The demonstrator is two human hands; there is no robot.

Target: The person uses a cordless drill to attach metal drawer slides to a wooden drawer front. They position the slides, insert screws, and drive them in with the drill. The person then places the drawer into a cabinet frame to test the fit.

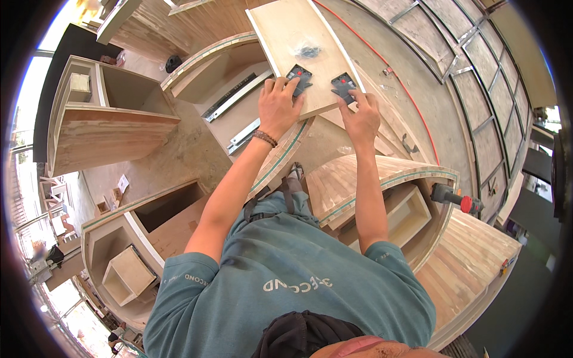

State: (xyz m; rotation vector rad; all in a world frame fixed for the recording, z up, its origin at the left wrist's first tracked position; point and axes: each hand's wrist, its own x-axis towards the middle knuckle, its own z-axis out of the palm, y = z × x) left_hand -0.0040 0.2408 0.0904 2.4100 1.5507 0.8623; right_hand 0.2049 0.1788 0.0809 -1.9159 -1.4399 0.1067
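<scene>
My left hand (pixel 278 108) pinches a dark grey plastic drawer clip (pixel 300 74) with a red part, near the left edge of a pale wooden panel (pixel 325 36). In the fingers of my right hand (pixel 362 119) is a matching drawer clip (pixel 342 83), by the panel's right edge. Both clips lie against the panel's near end, apart from each other. Farther up the panel sits a small clear plastic bag (pixel 307 51) with something dark inside. Metal drawer slides (pixel 239 98) lie in the open cabinet (pixel 197 74) beside my left hand.
Unfinished wooden cabinets (pixel 113 140) stand around me. On the right one (pixel 364 179) rests a cordless drill (pixel 456 198) with a red ring. A red hose (pixel 412 101) runs along the floor, beside black metal frames (pixel 471 65). A wooden box (pixel 128 276) sits in the lower left cabinet.
</scene>
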